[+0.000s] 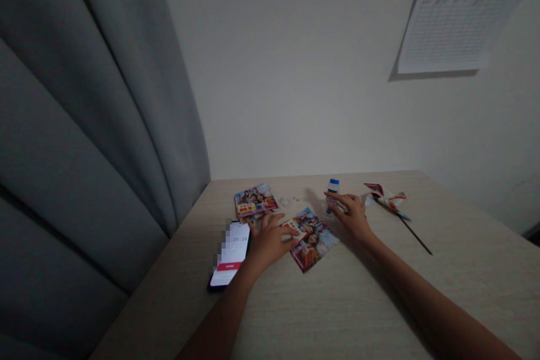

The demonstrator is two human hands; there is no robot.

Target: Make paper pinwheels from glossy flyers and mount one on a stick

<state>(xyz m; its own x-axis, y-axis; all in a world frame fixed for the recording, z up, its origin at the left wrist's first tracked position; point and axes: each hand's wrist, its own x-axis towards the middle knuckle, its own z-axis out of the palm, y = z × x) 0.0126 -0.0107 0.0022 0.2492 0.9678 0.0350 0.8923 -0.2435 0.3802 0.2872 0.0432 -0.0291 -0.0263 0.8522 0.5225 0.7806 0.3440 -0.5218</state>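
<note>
My left hand is open, fingers spread, its fingertips at the left part of a square, colourful printed sheet lying flat on the table. Slightly farther back, my right hand is also open, with its fingers stretched across the near side of a small clear bottle. That bottle stands upright, has a blue cap and a dark-printed label, and is partly hidden by the fingers. A stack of similar printed sheets lies beyond my left hand.
A phone with a lit timer screen lies left of my left hand. On the right is a paper pinwheel on a dark stick. Small clear pieces lie near the stack. A grey curtain borders the wooden table.
</note>
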